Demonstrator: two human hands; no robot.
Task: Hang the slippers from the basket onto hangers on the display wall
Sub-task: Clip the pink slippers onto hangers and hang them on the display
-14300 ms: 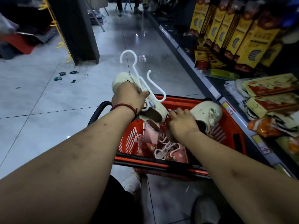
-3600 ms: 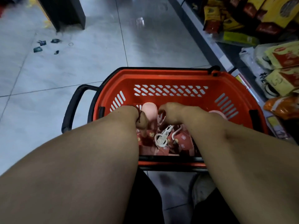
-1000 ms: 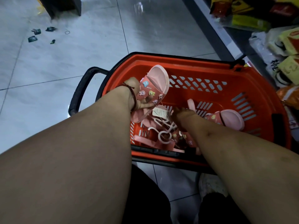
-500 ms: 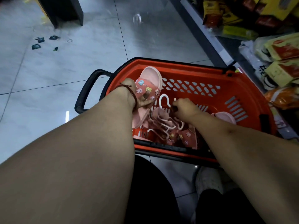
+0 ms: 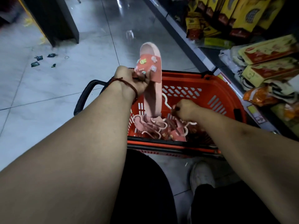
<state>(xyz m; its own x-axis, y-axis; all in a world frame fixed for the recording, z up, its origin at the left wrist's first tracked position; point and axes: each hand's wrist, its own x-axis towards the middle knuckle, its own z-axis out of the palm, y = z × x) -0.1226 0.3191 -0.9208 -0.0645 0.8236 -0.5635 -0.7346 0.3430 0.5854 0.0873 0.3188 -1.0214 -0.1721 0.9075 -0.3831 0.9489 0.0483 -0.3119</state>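
The left hand point(image 5: 131, 81) grips 1 pink slipper point(image 5: 152, 88) by its strap, toe up, above the red basket point(image 5: 226, 97). Inside it, the right hand point(image 5: 186, 110) seems to pinch a white hanger point(image 5: 166, 101) among other slippers point(image 5: 179, 133).

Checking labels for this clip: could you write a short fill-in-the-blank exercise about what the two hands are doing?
The left hand grips a raised pink ____. The right hand pinches a white ____ in the red basket. A dark red cord circles the left ____.
Missing: slipper; hanger; wrist.
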